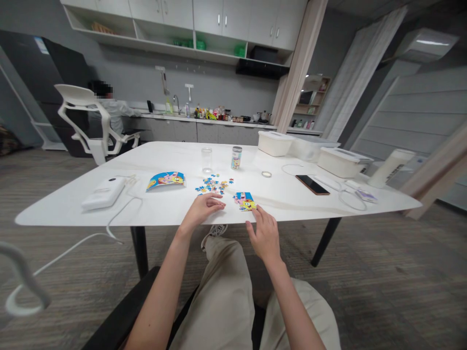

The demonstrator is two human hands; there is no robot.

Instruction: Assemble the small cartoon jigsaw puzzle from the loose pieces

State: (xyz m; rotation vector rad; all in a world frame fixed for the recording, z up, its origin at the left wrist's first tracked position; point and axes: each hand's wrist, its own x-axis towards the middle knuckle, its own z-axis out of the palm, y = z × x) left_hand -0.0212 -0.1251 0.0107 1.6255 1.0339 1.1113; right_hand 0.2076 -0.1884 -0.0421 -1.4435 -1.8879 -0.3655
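Observation:
My left hand (204, 206) rests on the white table (164, 204) near its front edge, fingers loosely curled, holding nothing that I can see. Just beyond it lie several loose puzzle pieces (214, 184). My right hand (264, 233) reaches to the table edge, its fingertips touching a small joined patch of colourful puzzle (245, 201). A printed picture sheet (166, 180) lies to the left of the pieces.
A clear glass (206, 160) and a small printed can (236, 157) stand behind the pieces. A dark phone (312, 184), white lidded boxes (343, 161) and cables sit at the right; a white device (104, 192) with a cord at the left. A person sits by the far counter.

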